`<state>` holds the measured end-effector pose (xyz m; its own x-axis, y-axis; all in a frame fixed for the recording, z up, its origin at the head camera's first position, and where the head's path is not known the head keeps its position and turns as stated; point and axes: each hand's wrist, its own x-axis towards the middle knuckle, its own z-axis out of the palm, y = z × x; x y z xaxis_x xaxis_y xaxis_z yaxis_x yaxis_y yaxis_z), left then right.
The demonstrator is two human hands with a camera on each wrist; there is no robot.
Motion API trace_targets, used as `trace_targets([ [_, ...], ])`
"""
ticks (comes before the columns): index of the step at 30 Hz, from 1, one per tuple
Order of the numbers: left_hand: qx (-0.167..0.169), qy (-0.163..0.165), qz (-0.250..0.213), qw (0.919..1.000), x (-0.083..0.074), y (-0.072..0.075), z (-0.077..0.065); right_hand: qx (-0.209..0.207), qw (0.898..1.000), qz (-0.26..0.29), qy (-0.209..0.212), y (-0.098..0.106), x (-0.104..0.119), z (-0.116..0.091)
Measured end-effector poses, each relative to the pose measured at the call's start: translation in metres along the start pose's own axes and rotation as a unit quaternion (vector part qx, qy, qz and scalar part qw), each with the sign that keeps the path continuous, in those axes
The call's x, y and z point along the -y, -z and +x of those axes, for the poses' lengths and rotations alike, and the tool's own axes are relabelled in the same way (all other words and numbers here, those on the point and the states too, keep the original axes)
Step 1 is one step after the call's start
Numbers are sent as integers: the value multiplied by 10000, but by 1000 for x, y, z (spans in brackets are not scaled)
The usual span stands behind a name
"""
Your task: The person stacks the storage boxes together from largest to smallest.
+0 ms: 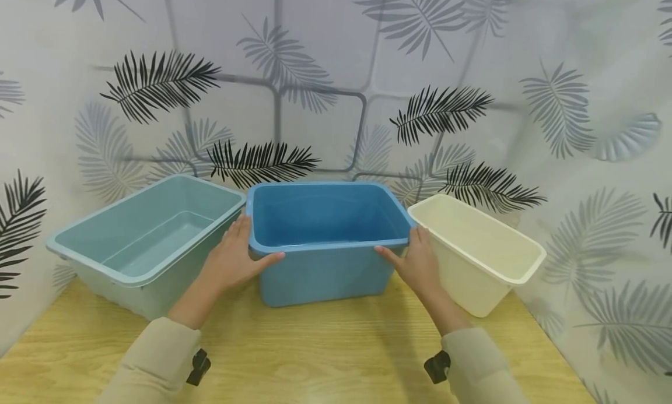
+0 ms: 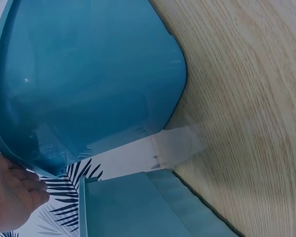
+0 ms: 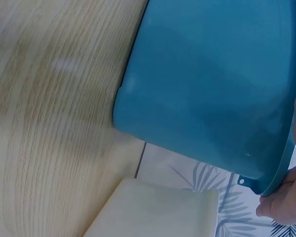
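A blue plastic storage bin (image 1: 325, 276) stands upright on the wooden table, its open top facing up and its inside bare. My left hand (image 1: 231, 258) grips the bin's left front corner, thumb along the front rim and fingers along the side. At the opposite front corner my right hand (image 1: 418, 263) holds the rim in the same way. In the left wrist view, the left fingers (image 2: 27, 190) curl beneath the rim. The right wrist view has the right fingers (image 3: 276, 200) under the lip, near a small holed tab. The bin's base appears to rest on the table.
A pale green bin (image 1: 194, 258) stands angled at the left, close to the left hand. On the right is a smaller cream bin (image 1: 472, 276), beside the right hand. Behind them hangs a leaf-patterned cloth (image 1: 325, 124). Bare wood tabletop (image 1: 315, 357) lies in front.
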<state>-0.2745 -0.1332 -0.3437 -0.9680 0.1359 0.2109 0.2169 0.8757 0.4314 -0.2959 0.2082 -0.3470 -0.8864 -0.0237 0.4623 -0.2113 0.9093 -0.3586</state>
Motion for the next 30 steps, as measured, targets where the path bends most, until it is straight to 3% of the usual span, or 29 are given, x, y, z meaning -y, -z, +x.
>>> trace_targets([
  [8,-27,-5,130,9999,-2,1,2,260,9995,-115,-145,3,8,-9],
  [13,-78,-15,210,9997,-4,2,3,406,9988,128,248,8,-1,-2],
  [19,-102,16,277,9996,-5,1,5,979,9916,120,831,13,-18,17],
  [23,-85,-23,408,9991,-6,1,7,1264,9880,135,879,12,-27,23],
  [30,-98,14,452,9989,-7,1,7,1297,9877,117,864,10,-27,21],
])
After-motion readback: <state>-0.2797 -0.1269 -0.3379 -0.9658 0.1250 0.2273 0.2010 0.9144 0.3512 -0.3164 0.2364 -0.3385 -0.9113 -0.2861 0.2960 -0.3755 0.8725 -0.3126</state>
